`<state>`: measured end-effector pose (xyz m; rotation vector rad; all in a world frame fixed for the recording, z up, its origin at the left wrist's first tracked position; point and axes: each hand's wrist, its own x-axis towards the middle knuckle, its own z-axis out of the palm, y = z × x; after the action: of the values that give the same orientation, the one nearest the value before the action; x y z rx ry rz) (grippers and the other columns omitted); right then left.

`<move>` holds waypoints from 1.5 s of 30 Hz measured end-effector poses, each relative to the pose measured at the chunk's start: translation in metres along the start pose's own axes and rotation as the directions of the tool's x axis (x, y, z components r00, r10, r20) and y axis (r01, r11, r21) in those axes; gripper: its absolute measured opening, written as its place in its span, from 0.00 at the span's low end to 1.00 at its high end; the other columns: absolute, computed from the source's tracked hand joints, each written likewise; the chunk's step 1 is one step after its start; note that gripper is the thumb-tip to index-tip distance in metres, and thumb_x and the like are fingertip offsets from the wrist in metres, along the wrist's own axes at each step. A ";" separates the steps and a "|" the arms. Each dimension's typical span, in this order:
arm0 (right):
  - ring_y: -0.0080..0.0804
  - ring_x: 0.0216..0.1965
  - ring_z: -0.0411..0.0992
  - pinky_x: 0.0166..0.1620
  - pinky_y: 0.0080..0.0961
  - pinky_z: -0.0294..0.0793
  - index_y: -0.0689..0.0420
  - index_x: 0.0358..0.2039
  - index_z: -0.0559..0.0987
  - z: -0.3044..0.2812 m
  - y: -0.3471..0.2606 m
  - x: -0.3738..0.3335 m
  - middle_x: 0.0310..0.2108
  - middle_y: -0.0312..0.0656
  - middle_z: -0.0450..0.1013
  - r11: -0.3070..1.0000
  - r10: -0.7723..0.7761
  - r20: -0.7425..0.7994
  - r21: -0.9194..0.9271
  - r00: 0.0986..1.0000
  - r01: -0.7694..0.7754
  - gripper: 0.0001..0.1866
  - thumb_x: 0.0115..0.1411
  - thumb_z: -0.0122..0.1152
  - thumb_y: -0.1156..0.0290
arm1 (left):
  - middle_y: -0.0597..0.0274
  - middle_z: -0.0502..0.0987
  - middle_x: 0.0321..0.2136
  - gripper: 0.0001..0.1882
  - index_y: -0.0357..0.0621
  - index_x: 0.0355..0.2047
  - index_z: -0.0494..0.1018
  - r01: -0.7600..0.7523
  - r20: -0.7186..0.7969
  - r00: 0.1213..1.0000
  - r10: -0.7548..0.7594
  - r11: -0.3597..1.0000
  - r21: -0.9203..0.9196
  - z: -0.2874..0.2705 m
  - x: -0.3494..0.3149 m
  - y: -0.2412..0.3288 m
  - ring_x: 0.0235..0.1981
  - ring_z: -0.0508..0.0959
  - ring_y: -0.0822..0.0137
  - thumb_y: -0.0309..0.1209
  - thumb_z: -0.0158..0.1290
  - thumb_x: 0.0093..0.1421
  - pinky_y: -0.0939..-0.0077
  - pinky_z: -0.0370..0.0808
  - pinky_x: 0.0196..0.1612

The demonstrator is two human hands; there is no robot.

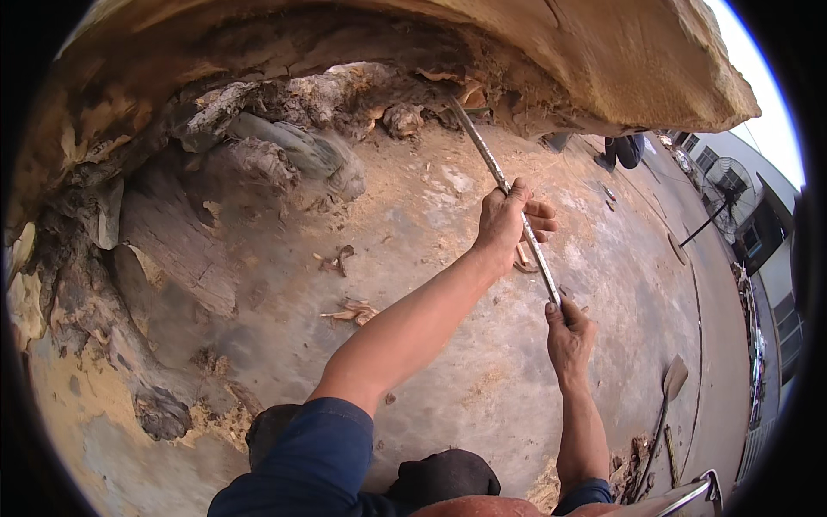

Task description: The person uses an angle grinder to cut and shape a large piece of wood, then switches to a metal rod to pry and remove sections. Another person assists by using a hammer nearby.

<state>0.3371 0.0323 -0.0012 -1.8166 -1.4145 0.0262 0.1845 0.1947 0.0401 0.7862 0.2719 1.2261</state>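
Observation:
A long, narrow metal bar (489, 158) slants up and away from me, its far end against the underside of a huge carved-looking piece of wood (620, 65). Partway along the bar, my left hand (504, 226) holds it between thumb and palm, with the fingers loosely curled beyond it. My right hand (570, 340) grips the near end, thumb and fingers closed around it. What the tip does against the wood is too small to tell. Rough, hollowed bark and root-like wood (284, 151) spreads below the overhang on the left.
Wood chips (353, 310) and sawdust lie on the concrete floor (431, 370). A shovel (674, 379) lies at the lower right beside bark scraps. Farther off at the right are a large fan (730, 185) and a crouching person's dark-clothed legs (624, 151).

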 end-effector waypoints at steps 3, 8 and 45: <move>0.29 0.28 0.76 0.36 0.29 0.73 0.61 0.46 0.83 -0.012 -0.006 0.011 0.24 0.52 0.77 0.999 0.013 0.031 -0.041 0.999 -0.011 0.15 0.61 0.68 0.67 | 0.48 0.80 0.34 0.21 0.39 0.45 0.65 -0.029 0.065 0.998 0.022 0.994 0.108 -0.031 -0.013 0.013 0.32 0.85 0.57 0.47 0.40 0.75 0.68 0.83 0.30; 0.36 0.25 0.78 0.32 0.31 0.73 0.60 0.43 0.85 -0.101 -0.059 0.069 0.24 0.54 0.77 0.916 -0.274 -0.172 -0.345 0.946 0.202 0.16 0.58 0.71 0.64 | 0.52 0.78 0.36 0.21 0.38 0.45 0.66 -0.134 -0.183 0.963 0.197 0.942 0.309 -0.088 0.000 0.069 0.32 0.85 0.61 0.46 0.42 0.74 0.70 0.82 0.26; 0.27 0.24 0.69 0.31 0.33 0.69 0.66 0.41 0.83 -0.040 -0.090 0.000 0.18 0.37 0.71 0.992 0.123 0.240 -0.030 0.963 -0.119 0.17 0.62 0.66 0.63 | 0.39 0.79 0.41 0.40 0.28 0.59 0.63 0.165 -0.079 0.986 -0.145 0.878 0.448 -0.116 -0.030 0.087 0.28 0.85 0.57 0.59 0.43 0.69 0.68 0.81 0.21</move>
<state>0.2838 0.0128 0.0789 -1.9620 -1.4689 0.3102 0.0423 0.2230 0.0090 1.1191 0.6632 1.0378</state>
